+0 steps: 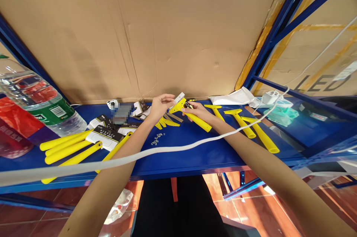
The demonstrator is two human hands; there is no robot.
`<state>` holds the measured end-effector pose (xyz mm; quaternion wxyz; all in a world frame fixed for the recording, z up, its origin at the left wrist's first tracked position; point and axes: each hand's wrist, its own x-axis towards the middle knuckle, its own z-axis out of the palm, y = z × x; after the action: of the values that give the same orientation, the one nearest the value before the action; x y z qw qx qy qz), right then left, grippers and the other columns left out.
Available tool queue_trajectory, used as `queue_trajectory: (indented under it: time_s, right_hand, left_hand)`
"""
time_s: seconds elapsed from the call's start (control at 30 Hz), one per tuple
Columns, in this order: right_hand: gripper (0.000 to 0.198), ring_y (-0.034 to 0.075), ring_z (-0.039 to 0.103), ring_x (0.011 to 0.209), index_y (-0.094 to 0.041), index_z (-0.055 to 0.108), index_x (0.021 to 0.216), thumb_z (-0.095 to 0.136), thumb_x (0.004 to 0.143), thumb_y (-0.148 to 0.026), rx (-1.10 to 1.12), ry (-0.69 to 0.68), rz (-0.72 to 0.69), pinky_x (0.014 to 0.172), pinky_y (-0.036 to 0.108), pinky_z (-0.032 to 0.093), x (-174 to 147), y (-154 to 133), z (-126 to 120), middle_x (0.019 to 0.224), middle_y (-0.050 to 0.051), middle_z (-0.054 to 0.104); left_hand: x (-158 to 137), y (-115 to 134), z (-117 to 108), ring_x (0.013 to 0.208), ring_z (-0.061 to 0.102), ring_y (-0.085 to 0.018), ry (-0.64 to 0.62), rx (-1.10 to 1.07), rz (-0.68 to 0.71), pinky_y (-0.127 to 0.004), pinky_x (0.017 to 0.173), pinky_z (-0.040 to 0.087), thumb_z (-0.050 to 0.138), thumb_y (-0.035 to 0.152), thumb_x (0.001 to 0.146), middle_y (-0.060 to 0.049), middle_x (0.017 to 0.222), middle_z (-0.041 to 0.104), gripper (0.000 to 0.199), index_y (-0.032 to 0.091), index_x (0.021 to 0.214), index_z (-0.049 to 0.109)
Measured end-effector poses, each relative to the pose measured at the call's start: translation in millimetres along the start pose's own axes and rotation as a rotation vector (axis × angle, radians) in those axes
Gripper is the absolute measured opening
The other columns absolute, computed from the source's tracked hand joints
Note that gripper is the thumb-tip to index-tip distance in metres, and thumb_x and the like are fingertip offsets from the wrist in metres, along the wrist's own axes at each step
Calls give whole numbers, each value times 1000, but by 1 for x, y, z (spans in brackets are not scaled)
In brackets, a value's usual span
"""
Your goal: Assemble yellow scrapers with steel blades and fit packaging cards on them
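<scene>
A yellow scraper (199, 120) with a T-shaped head is held over the blue shelf, its handle slanting down to the right. My right hand (198, 111) is closed around the scraper near its head. A small black object (189, 106), perhaps a tool handle, shows at those same fingers. My left hand (161, 107) pinches at the head's far side, where a flat silver-grey blade (179, 98) sticks out. Below the hands lie flat yellow plastic pieces (167, 121). Several small metal nuts or screws (156, 139) are scattered nearer the shelf's front edge.
More yellow scrapers (242, 123) lie to the right, and yellow handles (68, 144) with printed cards (104, 136) to the left. A large water bottle (47, 107) stands far left. A white cable (178, 148) crosses before my forearms. Cardboard (178, 36) backs the blue shelf (189, 161).
</scene>
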<state>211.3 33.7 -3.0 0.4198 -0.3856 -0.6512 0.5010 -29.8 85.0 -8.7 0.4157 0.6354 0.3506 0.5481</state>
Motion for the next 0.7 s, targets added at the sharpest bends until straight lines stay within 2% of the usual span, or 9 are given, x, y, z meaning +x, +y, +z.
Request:
queue_trajectory:
  time_s: [0.23,0.47,0.7]
  right_hand:
    - [55,12,67,58,-20,79,103,103,78,-63,51,35,-3,54,24,55,1,-1,1,89,2,81]
    - [59,14,71,54,-19,78,92,104,75,-70,62,39,10,52,24,56,3,0,4,83,4,82]
    - [47,15,76,58,-17,81,103,98,90,-59,70,6,40,57,24,62,1,-1,4,92,8,87]
  left_hand:
    - [-5,3,7,88,80,-25,-13,-1,-41,-40,86,65,101,45,71,-9,97,90,39,19,99,93]
    - [-8,5,10,97,82,-29,-40,-26,-14,-43,95,65,103,45,69,-12,104,91,40,19,99,94]
    - [-9,5,11,98,83,-29,-53,-36,-8,-44,97,65,103,43,69,-12,104,91,40,19,100,96]
